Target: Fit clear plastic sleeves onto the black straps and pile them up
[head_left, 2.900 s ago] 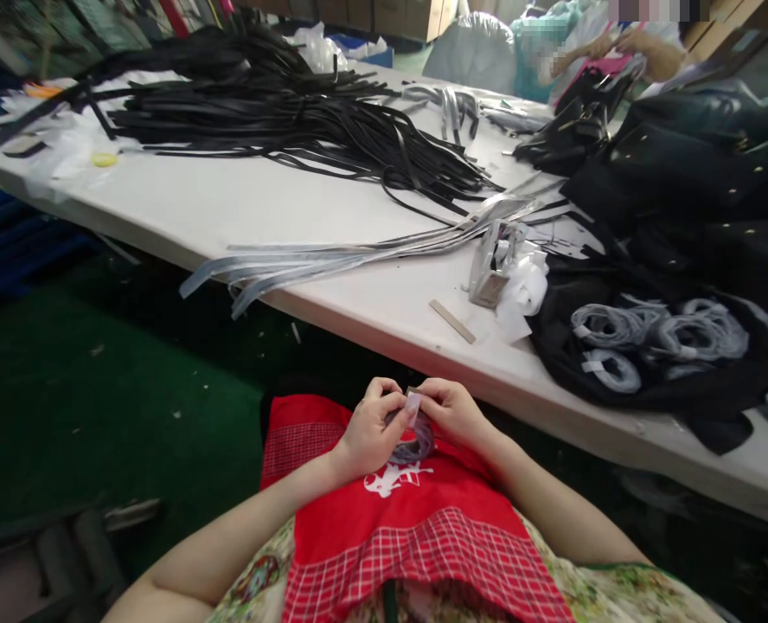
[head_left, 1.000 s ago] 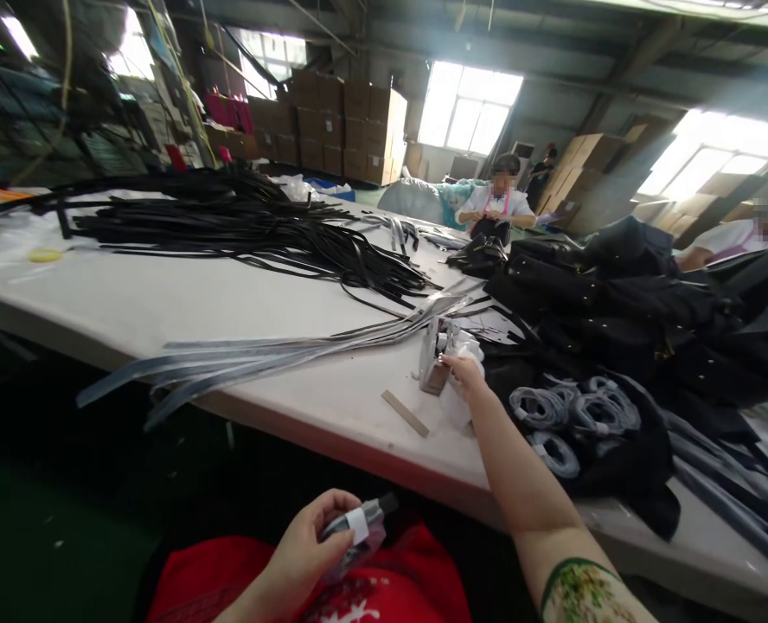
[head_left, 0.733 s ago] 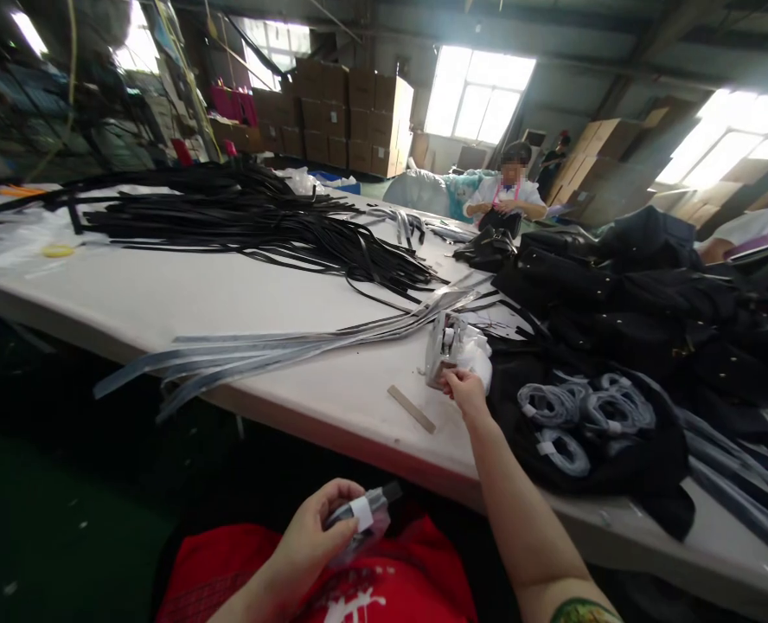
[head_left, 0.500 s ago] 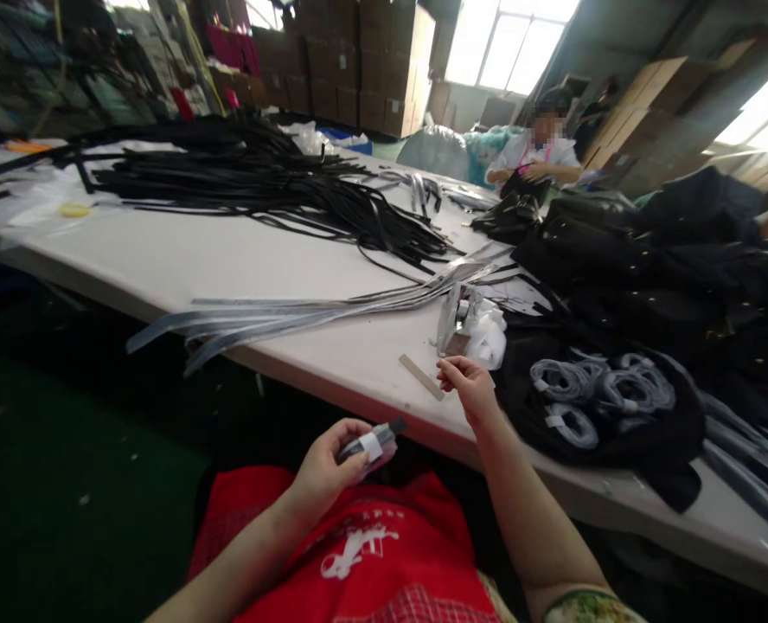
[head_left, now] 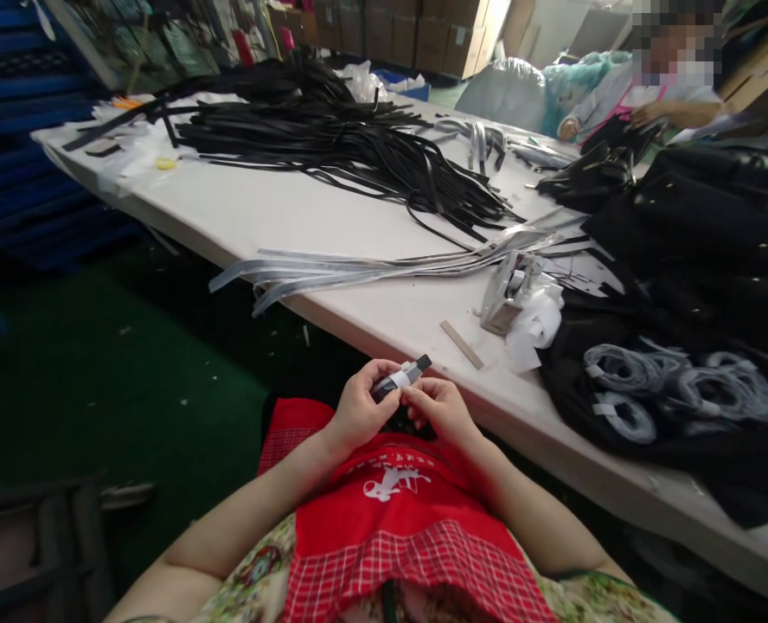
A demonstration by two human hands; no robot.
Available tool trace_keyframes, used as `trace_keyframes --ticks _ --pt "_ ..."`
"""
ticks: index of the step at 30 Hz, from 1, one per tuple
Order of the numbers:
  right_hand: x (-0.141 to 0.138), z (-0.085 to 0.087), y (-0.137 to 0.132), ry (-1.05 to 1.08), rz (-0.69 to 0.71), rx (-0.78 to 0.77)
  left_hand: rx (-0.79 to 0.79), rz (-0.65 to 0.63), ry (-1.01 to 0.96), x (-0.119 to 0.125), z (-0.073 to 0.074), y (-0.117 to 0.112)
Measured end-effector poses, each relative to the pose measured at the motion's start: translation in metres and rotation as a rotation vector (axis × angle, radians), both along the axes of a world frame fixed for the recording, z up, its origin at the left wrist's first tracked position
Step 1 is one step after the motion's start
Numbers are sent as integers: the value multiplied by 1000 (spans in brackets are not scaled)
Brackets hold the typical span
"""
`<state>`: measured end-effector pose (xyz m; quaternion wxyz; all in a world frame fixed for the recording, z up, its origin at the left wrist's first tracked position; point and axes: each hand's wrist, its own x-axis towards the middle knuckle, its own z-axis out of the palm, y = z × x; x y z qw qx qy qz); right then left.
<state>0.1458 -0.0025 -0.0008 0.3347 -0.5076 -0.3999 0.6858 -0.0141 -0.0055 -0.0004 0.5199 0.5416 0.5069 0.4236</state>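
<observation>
Over my red apron, my left hand [head_left: 358, 408] is closed on a coiled grey strap [head_left: 402, 377] bound with a white band, its dark end pointing up and right. My right hand [head_left: 441, 408] meets it from the right, fingertips pinched at the band. Both hands sit just below the white table's front edge [head_left: 384, 333]. A tape dispenser [head_left: 504, 294] with white tape scraps stands on the table beyond my right hand.
A pile of black straps [head_left: 332, 138] covers the far table. Long grey strips [head_left: 371, 264] overhang the front edge. Several coiled grey straps [head_left: 656, 381] lie on black fabric at right. Black bags [head_left: 701, 208] are heaped behind. Another person [head_left: 656, 95] works at the far end.
My right hand drew back from the tape dispenser to the coiled strap in my left hand. My view tipped down toward my lap.
</observation>
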Motion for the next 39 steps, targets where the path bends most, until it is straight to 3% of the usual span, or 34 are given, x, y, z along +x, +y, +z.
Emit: trace_keyframes --ticks 5,12,16,19,22,28,32,33,35,37,39 --pt "-5 2 -6 45 -88 37 15 11 38 -2 1 -1" --pt "-6 0 -7 -6 -82 -13 79 -11 108 -1 4 -3" --pt "-5 0 -5 79 -21 -50 101 99 204 -1 4 -2" --pt "-5 5 -6 179 44 -81 232 167 376 -3 9 -6" --pt "-9 6 -5 197 23 -61 479 172 527 -5 11 -10" --pt "-13 -8 -1 221 -156 45 671 129 456 9 0 -6" --pt "8 0 -7 346 -174 204 790 -14 480 25 -10 0" --pt "22 4 -7 236 -199 270 774 -53 505 28 -14 1" --pt "63 16 0 -214 -324 482 717 -111 535 29 -21 3" --pt "122 32 16 -811 -514 731 662 -133 547 28 -27 5" --pt "192 49 36 -1327 -733 792 615 -137 540 24 -32 7"
